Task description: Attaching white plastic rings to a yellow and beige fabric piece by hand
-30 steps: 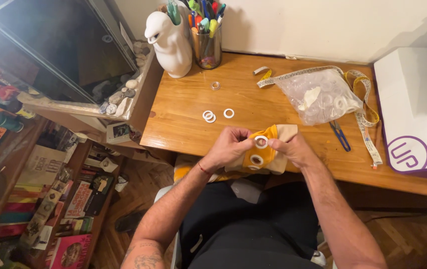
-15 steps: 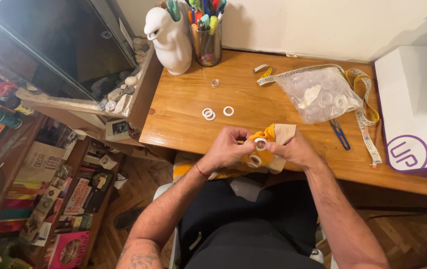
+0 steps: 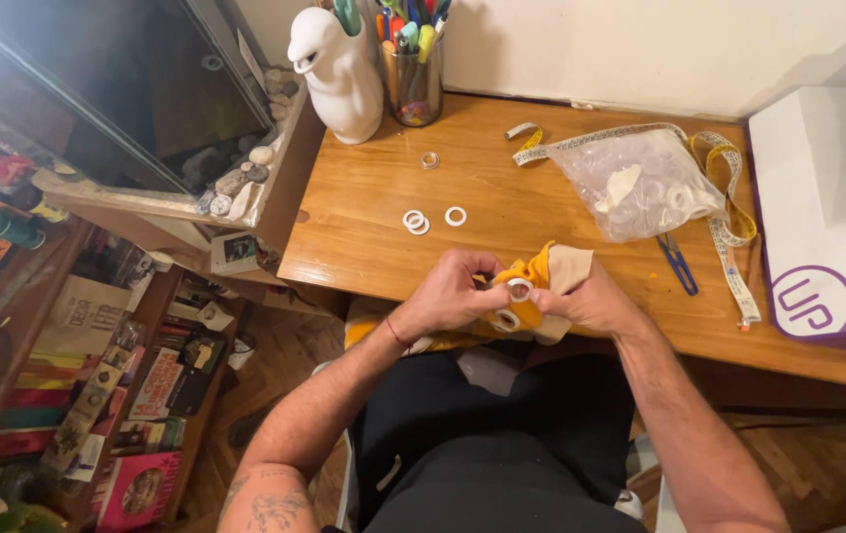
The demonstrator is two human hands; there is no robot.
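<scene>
Both hands, left hand [image 3: 453,294] and right hand [image 3: 591,301], close on bunched yellow-and-beige fabric [image 3: 546,276] at the wooden desk's [image 3: 364,197] front edge, fingers pinching white plastic rings [image 3: 519,288]; risk: loosened pinch drops a ring off the edge.

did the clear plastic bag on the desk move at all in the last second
No. The clear plastic bag keeps its place beside the blue scissors and under the tape measure loop.

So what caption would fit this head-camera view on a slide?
Both hands, left hand and right hand, grip yellow fabric fitted with white rings at a wooden desk.
</scene>
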